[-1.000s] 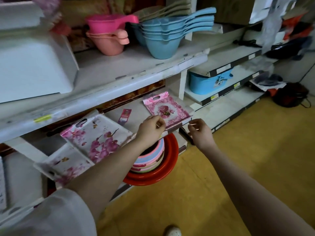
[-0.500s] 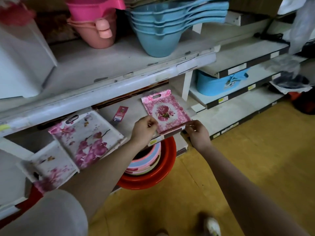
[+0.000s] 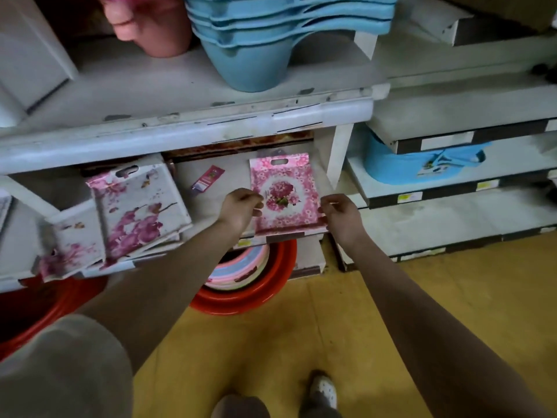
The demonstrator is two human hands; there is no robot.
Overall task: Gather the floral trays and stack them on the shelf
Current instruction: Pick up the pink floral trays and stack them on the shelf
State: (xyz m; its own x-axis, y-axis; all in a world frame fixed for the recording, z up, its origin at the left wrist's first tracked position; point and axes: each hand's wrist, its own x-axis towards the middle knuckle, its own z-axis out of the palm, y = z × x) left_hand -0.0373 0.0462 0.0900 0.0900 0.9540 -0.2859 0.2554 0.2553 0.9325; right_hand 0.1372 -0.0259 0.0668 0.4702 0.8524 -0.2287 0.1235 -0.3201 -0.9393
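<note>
— First the left hand (image 3: 241, 206): fingers curled, pinching the left edge of the pink tray (image 3: 283, 194). Then the right hand (image 3: 340, 214): same manner, pinching the right edge near the front corner. Nothing else held in either.

— And the tray itself?

— At the front of the lower shelf (image 3: 202, 215), handle slot to the back, front edge at the lip. Resting on the board or just raised: cannot tell. Well apart from the white tray (image 3: 141, 206) with purple-pink blossoms, lying at the left of the same shelf, partly over a second white tray (image 3: 72, 239).

— How to do the step well, then?

— Probably best to lift level with both hands, not to drag. Looks like thin plastic, likely to bend if held at one corner only. Carry low under the upper board, to the left, over the small card (image 3: 208, 180). Square up the white ones first, then set down on top with all handle slots to the same side. Otherwise a crooked pile, and perhaps a slide off the lip toward the red basin (image 3: 250, 300) below.

— Anything to read?

— Very little. Print on the small card: too blurred. Yellow price labels (image 3: 408, 197) on the shelf edge at the right: no figure legible. Sticker on the blue tub (image 3: 422, 167): colours only. No brand name to be made out anywhere.
</note>
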